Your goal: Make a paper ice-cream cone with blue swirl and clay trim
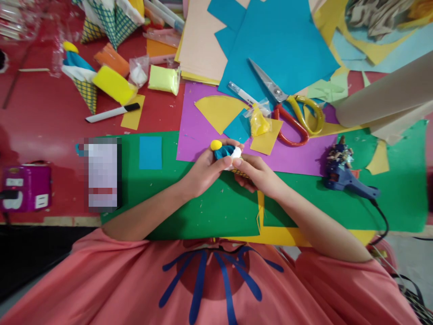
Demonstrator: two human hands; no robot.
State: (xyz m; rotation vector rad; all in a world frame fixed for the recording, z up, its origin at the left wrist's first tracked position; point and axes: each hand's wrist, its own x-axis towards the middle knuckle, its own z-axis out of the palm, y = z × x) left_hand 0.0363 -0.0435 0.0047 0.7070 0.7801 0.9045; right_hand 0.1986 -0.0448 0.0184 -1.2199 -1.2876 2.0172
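Between both hands, over the green sheet [203, 212], is a small craft ice cream cone [223, 152] with a yellow ball, a blue swirl, a white layer and a yellow checked cone. My left hand [203, 174] wraps round its blue top, thumb on the front. On the cone end my right hand [255, 174] is closed, its thumb pressing beside the white part. Fingers hide much of the piece. A similar finished-looking cone [84, 88] lies at the upper left.
Scissors [278, 92] lie on the coloured paper beyond my hands. A glue gun [348, 178] with its cord rests at the right, near a paper roll [385, 92]. Clay packs [164, 79], a marker [111, 113], a blurred phone-like object [103, 174] and a purple box [27, 187] are leftward.
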